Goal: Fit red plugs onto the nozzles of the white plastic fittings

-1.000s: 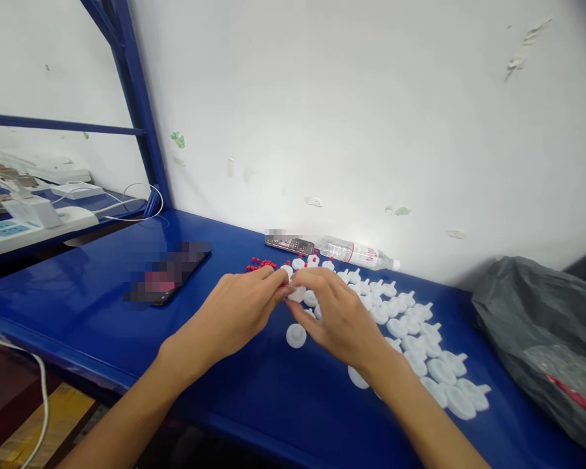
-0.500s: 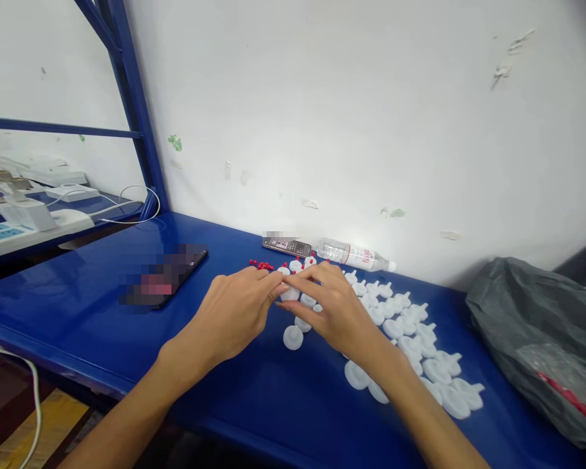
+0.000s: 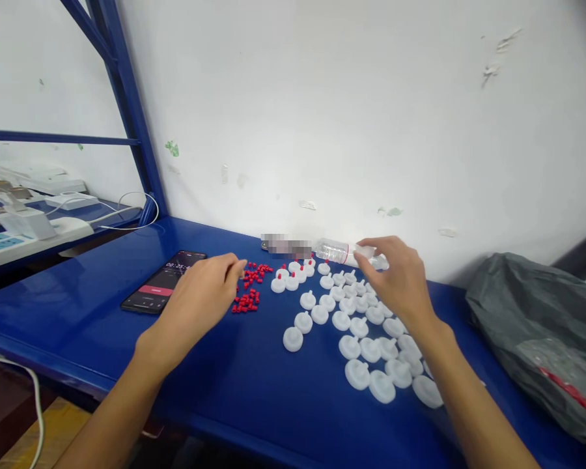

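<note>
My left hand [image 3: 202,290] is over the left side of the small red caps [image 3: 249,301], its fingers drawn together. Whatever is in that pinch, if anything, is hidden. Raised before the bottle, my right hand [image 3: 395,277] pinches a white spouted disc [image 3: 366,252] between thumb and fingers. Several more white discs with thin spouts [image 3: 357,374] are spread over the table below and left of this hand. Close to the wall, a small group of white discs with red caps on their spouts [image 3: 292,282] stands right of the loose caps.
A phone showing a timer [image 3: 149,290] lies left on the blue table [image 3: 234,397]. By the wall are a clear bottle [image 3: 333,251] and a second, blurred phone [image 3: 288,247]. A dark plastic bag [image 3: 522,326] stands right. Power strips [image 3: 34,238] are at far left.
My hands, which were together over the discs, have parted. The left moved left to the red caps; the right moved right and up with a white spouted disc.
</note>
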